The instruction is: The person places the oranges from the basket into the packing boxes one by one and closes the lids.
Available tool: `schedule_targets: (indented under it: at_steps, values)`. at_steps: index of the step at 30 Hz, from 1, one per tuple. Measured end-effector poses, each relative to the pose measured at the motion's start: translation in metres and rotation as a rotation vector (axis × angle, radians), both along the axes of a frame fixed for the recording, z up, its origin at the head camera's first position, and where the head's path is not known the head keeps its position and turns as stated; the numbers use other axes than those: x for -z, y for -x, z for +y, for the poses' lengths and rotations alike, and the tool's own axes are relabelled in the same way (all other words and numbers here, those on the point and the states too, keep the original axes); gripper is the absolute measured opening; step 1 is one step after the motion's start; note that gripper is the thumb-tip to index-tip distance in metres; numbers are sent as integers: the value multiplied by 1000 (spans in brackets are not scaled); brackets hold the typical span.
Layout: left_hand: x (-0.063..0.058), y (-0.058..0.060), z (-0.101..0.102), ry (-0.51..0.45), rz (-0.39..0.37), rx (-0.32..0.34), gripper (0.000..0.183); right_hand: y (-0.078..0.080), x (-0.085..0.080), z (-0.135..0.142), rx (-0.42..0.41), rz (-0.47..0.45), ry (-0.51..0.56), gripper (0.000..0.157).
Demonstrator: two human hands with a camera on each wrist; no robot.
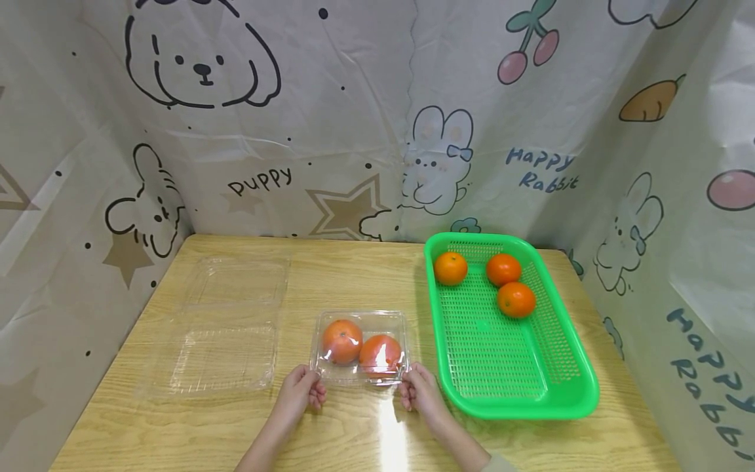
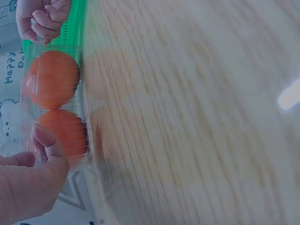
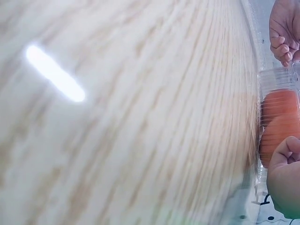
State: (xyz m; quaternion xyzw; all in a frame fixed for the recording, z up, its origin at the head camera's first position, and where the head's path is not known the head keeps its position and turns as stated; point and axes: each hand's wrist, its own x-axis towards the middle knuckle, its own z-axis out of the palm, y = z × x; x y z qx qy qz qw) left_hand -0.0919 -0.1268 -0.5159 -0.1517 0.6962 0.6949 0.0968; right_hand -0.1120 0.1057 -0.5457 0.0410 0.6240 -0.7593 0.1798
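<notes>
Both grips are on: left hand (image 1: 299, 389) and right hand (image 1: 421, 393) pinch the near corners of the clear plastic clamshell (image 1: 352, 376), on the table (image 1: 342, 439) left of the green basket (image 1: 513, 412). Thin, flexible, probably slick walls, I'd judge, two oranges (image 1: 342, 341) giving it weight; those corners look the stiffest place to hold.

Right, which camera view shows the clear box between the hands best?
The head view: it shows the clear box nearly whole from above, with both fruits inside. The left wrist view shows it side-on, partly behind the left hand; the right wrist view cuts it off at the picture's edge.
</notes>
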Motion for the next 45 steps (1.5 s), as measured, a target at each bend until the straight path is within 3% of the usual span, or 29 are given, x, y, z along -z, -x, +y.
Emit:
schedule_targets:
  at_steps: [4,11,18,28,32,36,41,45]
  values:
    - [0,0,1,18,1,9,10,-1,2,0,11,29,11,13]
    - [-1,0,0,27,-6,19,11,-3,7,1,-17,162,73,11]
    - [0,1,2,26,-4,3,10,-3,2,0,13,35,1,13]
    - [2,0,1,54,7,4,13,-5,-2,0,19,13,-51,11]
    - [4,-1,2,160,40,12,16,-6,-2,-1,47,54,-115,9]
    - [5,-3,1,328,99,32,18,-6,1,-2,92,150,-232,8]
    - [6,-3,0,508,176,22,19,-8,3,-4,131,283,-390,30]
    - [8,-2,0,574,244,3,34,-10,4,-3,128,348,-457,43]
